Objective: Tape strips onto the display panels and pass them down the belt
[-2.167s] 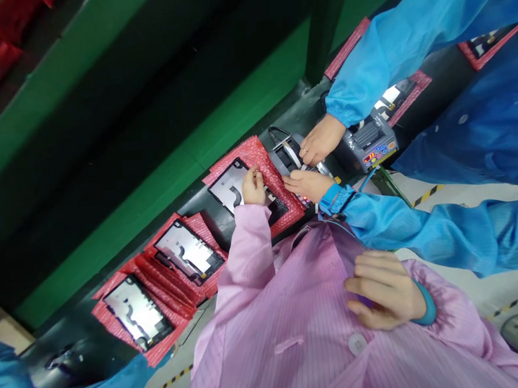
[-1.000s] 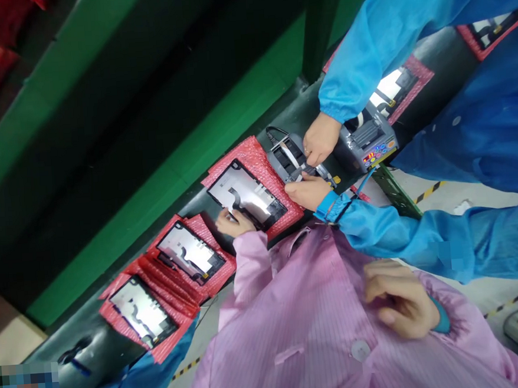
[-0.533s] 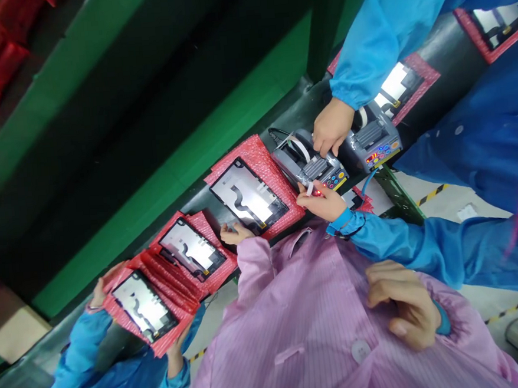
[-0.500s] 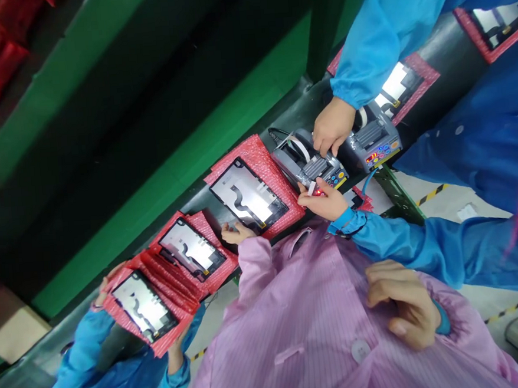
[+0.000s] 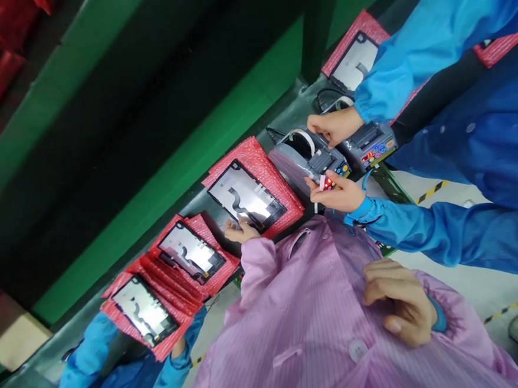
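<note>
My left hand (image 5: 241,231) rests at the near edge of a tablet-sized display panel (image 5: 250,197), its fingers loosely bent and apart, with nothing held. Whether the fingertips touch the panel I cannot tell. The panel has a silver back, a black frame and a dark flex cable, and lies on red bubble-wrap bags (image 5: 280,183). In front of my pink coat hovers my right hand (image 5: 399,302), fingers loosely curled, thumb apart, nothing in it. To the left, a second panel (image 5: 191,252) lies on more red bubble wrap.
At right, a co-worker's hands (image 5: 334,126) work at a grey tape dispenser (image 5: 322,157), a small white strip at the nearer one. Another dispenser (image 5: 373,144) stands beside it. At left, a co-worker in blue holds bubble wrap with a panel (image 5: 145,311). A green shelf (image 5: 235,107) borders the bench.
The right co-worker's upper hand and sleeve have shifted, uncovering a panel on red wrap behind. The left co-worker's far hand is now hidden. My hands have hardly moved.
</note>
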The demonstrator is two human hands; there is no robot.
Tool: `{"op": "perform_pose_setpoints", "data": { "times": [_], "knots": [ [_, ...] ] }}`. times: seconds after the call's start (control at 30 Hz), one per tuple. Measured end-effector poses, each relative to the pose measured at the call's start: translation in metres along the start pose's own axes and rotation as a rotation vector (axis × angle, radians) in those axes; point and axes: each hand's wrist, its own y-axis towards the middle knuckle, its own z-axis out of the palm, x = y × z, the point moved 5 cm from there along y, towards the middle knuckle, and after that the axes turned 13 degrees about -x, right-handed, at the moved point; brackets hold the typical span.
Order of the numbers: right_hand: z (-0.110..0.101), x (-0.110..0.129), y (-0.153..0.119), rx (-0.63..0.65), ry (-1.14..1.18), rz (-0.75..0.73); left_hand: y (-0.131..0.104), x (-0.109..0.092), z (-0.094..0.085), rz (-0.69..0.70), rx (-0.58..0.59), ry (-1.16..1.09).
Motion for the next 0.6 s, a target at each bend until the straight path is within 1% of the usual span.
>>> {"op": "perform_pose_setpoints", "data": {
  "times": [0.03,0.07,0.13,0.27,0.4,0.53,0.6],
  "knots": [
    [0.001,0.001,-0.001,-0.006,-0.005,0.003,-0.001,0.0,-0.007,-0.05,-0.094,0.012],
    [0.002,0.001,-0.002,-0.015,-0.004,0.01,-0.003,-0.001,-0.012,-0.081,-0.164,0.018],
    [0.002,0.001,-0.002,-0.027,-0.002,0.024,-0.005,-0.005,-0.018,-0.092,-0.223,0.011],
    [0.001,0.001,0.006,-0.028,-0.036,0.044,-0.005,-0.01,-0.019,-0.08,-0.233,-0.027],
    [-0.001,-0.002,0.013,-0.035,0.005,0.076,-0.005,-0.011,-0.017,-0.059,-0.243,-0.079],
    [0.001,-0.007,0.012,-0.055,0.035,0.091,-0.008,-0.015,-0.016,-0.031,-0.265,-0.218],
    [0.002,-0.009,0.009,-0.069,0.059,0.1,-0.01,-0.015,-0.014,-0.042,-0.276,-0.253]
  ]
}}
